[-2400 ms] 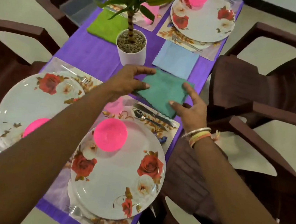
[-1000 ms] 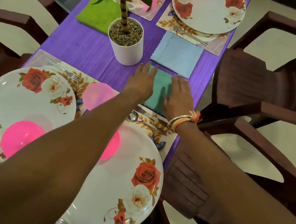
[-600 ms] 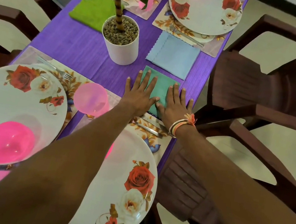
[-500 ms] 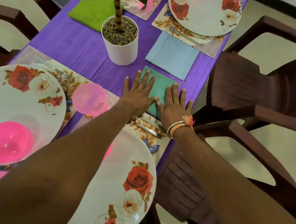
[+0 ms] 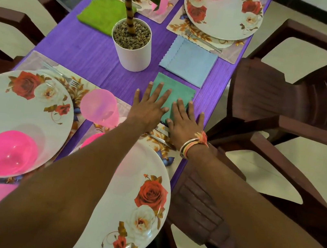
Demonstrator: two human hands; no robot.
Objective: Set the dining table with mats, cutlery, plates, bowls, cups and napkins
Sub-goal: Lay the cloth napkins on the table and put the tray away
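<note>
A folded teal napkin (image 5: 177,91) lies flat on the purple table (image 5: 84,51), just beyond the near right place mat. My left hand (image 5: 150,106) presses on its left part with straight, spread fingers. My right hand (image 5: 184,120), bangles at the wrist, lies flat on its near right part. Below my arms sits a rose-patterned plate (image 5: 141,202) with a pink bowl (image 5: 91,142) mostly hidden by my left arm. Cutlery (image 5: 161,139) shows on the mat between my wrists.
A potted plant (image 5: 131,43) stands mid-table. A blue napkin (image 5: 188,60) and a green napkin (image 5: 102,14) lie beyond. Other plates (image 5: 223,11) (image 5: 18,113) carry pink bowls; a pink cup (image 5: 98,107) stands left of my hand. Brown chairs (image 5: 289,105) ring the table.
2.4 s ago both hands were holding the teal napkin by its edges; they laid it down and now press flat on it. Over the last half second little has moved.
</note>
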